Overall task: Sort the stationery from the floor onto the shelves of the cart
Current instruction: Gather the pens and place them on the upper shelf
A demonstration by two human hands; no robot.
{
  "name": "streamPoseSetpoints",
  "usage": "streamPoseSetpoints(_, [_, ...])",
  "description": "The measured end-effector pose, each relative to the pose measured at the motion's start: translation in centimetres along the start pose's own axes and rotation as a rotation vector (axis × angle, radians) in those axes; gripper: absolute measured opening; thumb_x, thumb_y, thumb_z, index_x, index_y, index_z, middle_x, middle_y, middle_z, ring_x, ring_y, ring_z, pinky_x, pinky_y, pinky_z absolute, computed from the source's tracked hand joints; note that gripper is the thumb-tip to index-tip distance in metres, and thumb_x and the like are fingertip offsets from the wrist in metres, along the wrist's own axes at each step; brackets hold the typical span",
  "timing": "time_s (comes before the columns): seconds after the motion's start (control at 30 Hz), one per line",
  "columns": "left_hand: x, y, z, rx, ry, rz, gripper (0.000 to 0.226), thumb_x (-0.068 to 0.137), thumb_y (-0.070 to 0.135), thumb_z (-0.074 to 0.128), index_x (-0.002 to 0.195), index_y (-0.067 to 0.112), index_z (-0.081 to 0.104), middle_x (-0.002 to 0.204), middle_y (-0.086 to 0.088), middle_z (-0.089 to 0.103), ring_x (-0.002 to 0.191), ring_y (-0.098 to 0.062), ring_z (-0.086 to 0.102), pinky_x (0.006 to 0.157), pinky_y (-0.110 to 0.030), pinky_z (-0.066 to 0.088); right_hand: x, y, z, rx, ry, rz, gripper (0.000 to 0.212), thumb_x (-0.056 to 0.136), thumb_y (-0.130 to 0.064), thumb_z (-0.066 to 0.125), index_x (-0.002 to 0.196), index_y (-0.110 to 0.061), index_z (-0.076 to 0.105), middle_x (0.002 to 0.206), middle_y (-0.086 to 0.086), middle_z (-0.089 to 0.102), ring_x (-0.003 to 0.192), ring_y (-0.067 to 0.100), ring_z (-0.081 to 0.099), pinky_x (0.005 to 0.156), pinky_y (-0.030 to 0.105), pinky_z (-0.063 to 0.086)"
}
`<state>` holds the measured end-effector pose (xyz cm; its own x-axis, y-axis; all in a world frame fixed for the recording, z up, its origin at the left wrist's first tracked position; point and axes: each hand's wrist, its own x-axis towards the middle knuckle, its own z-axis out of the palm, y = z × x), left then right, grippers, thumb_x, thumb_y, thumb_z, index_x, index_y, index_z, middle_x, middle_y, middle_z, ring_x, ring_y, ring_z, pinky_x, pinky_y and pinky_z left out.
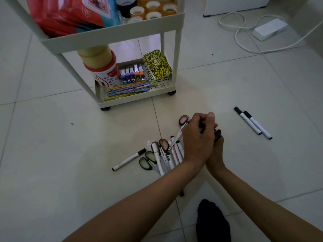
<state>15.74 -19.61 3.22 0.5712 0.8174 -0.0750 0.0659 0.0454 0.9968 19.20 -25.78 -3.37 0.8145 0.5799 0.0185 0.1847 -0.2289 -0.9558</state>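
Observation:
My left hand lies over my right hand just above the floor, in front of the cart. Its fingers curl round red-handled scissors, whose blade points down-left. The right hand is mostly hidden; its fingers curl round dark marker ends. Left of the hands lies a pile of white markers, green-handled scissors and orange-handled scissors. One marker lies beside the pile. Two more markers lie to the right.
The cart's bottom shelf holds coloured pencils, staplers, yellow notebooks and stacked tape rolls. The upper shelf carries tape rolls and red packets. A power strip with cable lies far right. My socked foot is below.

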Motion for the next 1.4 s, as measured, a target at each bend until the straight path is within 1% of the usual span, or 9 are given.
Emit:
streamPoseSetpoints(0.37, [0.6, -0.8, -0.3, 0.035, -0.054, -0.047, 0.024, 0.105, 0.028, 0.050, 0.100, 0.011, 0.065, 0.087, 0.007, 0.072, 0.086, -0.003, 0.069, 0.083, -0.022, 0.055, 0.1, 0.7, 0.9, -0.108, -0.062, 0.148, 0.017, 0.097, -0.008, 0.057, 0.081, -0.008, 0.059, 0.070, -0.010, 0.055, 0.064, -0.008, 0.057, 0.057, 0.020, 0.043])
streamPoseSetpoints(0.47, [0.6, -0.3, -0.1, 0.141, -0.104, 0.023, 0.025, 0.101, 0.038, 0.055, 0.097, 0.015, 0.065, 0.083, 0.009, 0.069, 0.083, -0.004, 0.068, 0.081, -0.023, 0.056, -0.2, 2.1, 0.4, -0.136, -0.176, 0.183, 0.025, 0.100, -0.032, 0.054, 0.111, -0.009, 0.055, 0.090, -0.012, 0.055, 0.077, -0.006, 0.056, 0.082, 0.017, 0.051])
streamPoseSetpoints(0.53, [0.6, -0.9, 0.2, 0.257, -0.147, 0.070, 0.020, 0.100, 0.037, 0.056, 0.096, 0.019, 0.064, 0.083, 0.009, 0.070, 0.082, -0.005, 0.068, 0.081, -0.030, 0.057, -0.8, 3.0, 0.6, 0.001, -0.204, 0.360, 0.029, 0.101, -0.001, 0.048, 0.129, 0.007, 0.049, 0.113, 0.004, 0.060, 0.084, -0.002, 0.052, 0.095, 0.016, 0.047])
streamPoseSetpoints(0.67, [1.2, -1.8, 0.9, 0.419, -0.174, 0.059, 0.026, 0.101, 0.045, 0.051, 0.095, 0.022, 0.063, 0.083, 0.009, 0.071, 0.080, -0.006, 0.067, 0.079, -0.039, 0.057, -0.6, 2.4, 1.3, -0.057, -0.298, 0.396, 0.024, 0.098, 0.012, 0.041, 0.105, -0.009, 0.048, 0.085, 0.001, 0.055, 0.066, -0.004, 0.059, 0.060, 0.001, 0.042])
streamPoseSetpoints(0.8, [2.2, -0.7, 1.4, 0.347, -0.203, -0.047, 0.042, 0.095, 0.062, 0.050, 0.095, 0.022, 0.063, 0.088, 0.009, 0.072, 0.083, -0.004, 0.067, 0.083, -0.036, 0.056, 0.1, 2.5, 0.6, -0.061, -0.256, 0.358, 0.018, 0.093, 0.001, 0.062, 0.095, -0.015, 0.054, 0.084, -0.016, 0.052, 0.068, -0.027, 0.052, 0.068, -0.001, 0.041])
streamPoseSetpoints(0.87, [2.7, 0.1, 0.4, 0.109, -0.182, -0.142, 0.042, 0.095, 0.060, 0.053, 0.103, 0.020, 0.063, 0.097, 0.008, 0.072, 0.093, -0.003, 0.067, 0.089, -0.027, 0.054, 0.8, 1.2, 0.5, 0.000, -0.125, 0.275, 0.018, 0.092, -0.023, 0.068, 0.090, -0.006, 0.061, 0.077, -0.003, 0.058, 0.067, -0.008, 0.059, 0.062, 0.011, 0.046])
streamPoseSetpoints(1.0, [3.1, -0.9, -3.3, 0.072, -0.266, -0.089, 0.057, 0.083, 0.057, 0.071, 0.125, 0.021, 0.055, 0.119, 0.010, 0.065, 0.112, -0.001, 0.060, 0.097, -0.022, 0.049, 2.8, -2.6, 0.0, -0.014, -0.068, 0.169, 0.016, 0.090, -0.004, 0.063, 0.074, -0.001, 0.065, 0.058, 0.020, 0.063, 0.050, 0.039, 0.060, 0.042, 0.045, 0.051])
streamPoseSetpoints(1.1, [3.1, -1.9, -4.8, 0.279, -0.398, -0.066, 0.063, 0.080, 0.052, 0.077, 0.131, 0.025, 0.052, 0.123, 0.013, 0.064, 0.113, 0.001, 0.060, 0.093, -0.021, 0.052, 3.9, -4.4, -0.3, 0.015, -0.153, 0.193, 0.019, 0.090, -0.014, 0.068, 0.077, -0.001, 0.066, 0.063, 0.020, 0.065, 0.055, 0.037, 0.062, 0.049, 0.042, 0.052])
streamPoseSetpoints(1.4, [6.9, 4.3, -7.8, 0.104, -0.329, -0.079, 0.035, 0.083, 0.040, 0.080, 0.113, 0.025, 0.073, 0.107, 0.007, 0.076, 0.102, -0.006, 0.071, 0.094, -0.035, 0.057, 6.3, -12.6, -0.7, -0.031, -0.346, 0.150, 0.022, 0.071, -0.017, 0.059, 0.088, -0.011, 0.072, 0.057, 0.014, 0.066, 0.048, 0.025, 0.062, 0.048, 0.034, 0.050])
